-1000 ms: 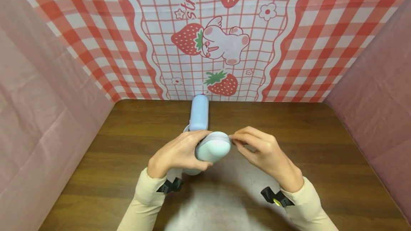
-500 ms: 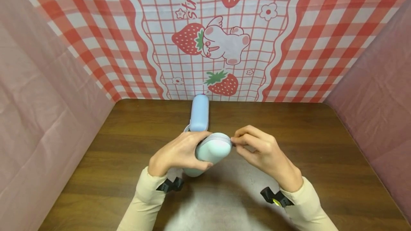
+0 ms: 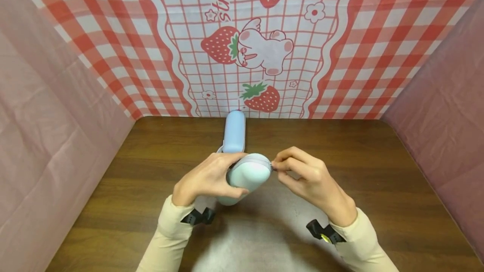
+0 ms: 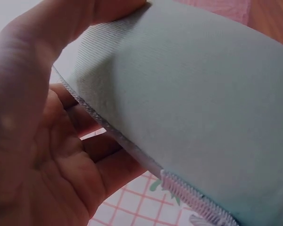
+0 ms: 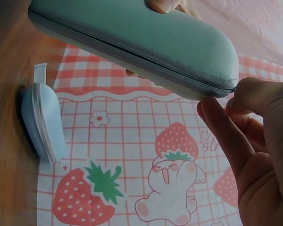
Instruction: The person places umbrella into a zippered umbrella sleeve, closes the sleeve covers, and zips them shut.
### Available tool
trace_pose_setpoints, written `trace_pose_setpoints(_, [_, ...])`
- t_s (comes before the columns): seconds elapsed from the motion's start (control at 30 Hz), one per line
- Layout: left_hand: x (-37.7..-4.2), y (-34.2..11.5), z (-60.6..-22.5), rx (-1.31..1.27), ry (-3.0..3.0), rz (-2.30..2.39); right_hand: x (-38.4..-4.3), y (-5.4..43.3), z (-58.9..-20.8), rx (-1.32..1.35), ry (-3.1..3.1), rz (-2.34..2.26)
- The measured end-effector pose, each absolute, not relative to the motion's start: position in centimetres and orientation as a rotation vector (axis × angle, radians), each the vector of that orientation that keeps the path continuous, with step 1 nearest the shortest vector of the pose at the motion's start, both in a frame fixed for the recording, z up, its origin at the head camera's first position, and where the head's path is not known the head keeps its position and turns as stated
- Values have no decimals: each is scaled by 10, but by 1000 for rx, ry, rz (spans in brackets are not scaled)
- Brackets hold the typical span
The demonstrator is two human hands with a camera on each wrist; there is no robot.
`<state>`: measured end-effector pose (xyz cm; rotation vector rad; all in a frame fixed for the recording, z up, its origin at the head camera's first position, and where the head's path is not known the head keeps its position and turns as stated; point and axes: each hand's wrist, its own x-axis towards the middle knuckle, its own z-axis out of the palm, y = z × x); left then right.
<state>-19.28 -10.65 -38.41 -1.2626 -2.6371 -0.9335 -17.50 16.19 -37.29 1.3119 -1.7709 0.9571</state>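
A mint green zippered glasses case (image 3: 250, 176) is held above the table, tilted, its rounded end toward my right hand. My left hand (image 3: 209, 179) grips its side, thumb on the near face and fingers behind. In the left wrist view the case's smooth wall (image 4: 193, 94) and a strip of its zipper (image 4: 193, 197) show beside the palm. At the rounded end, my right hand (image 3: 306, 175) pinches the zipper end between thumb and index finger; the pull itself is hidden by the fingertips. A dark zipper seam (image 5: 146, 59) runs along the case in the right wrist view.
Behind the green case, a light blue zippered case (image 3: 235, 131) with a strap loop lies on the brown wooden table (image 3: 340, 146), close to the strawberry-print backdrop (image 3: 261, 62). Pink cloth walls (image 3: 56, 116) stand at both sides.
The green case and my left hand shift very slightly, first right, then back left and up. My right hand stays at the zipper end almost unmoved. The blue case lies as before.
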Motion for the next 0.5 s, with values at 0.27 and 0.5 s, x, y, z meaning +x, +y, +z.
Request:
trace_pose_setpoints(0.27, [-196, -106, -388, -1256, -2625, -981, -174, 161, -373, 1309, -1763, 964])
trace_pose_setpoints(0.5, [-199, -104, -393, -1277, -2535, -1016, -175, 162, -373, 1306, -1763, 971])
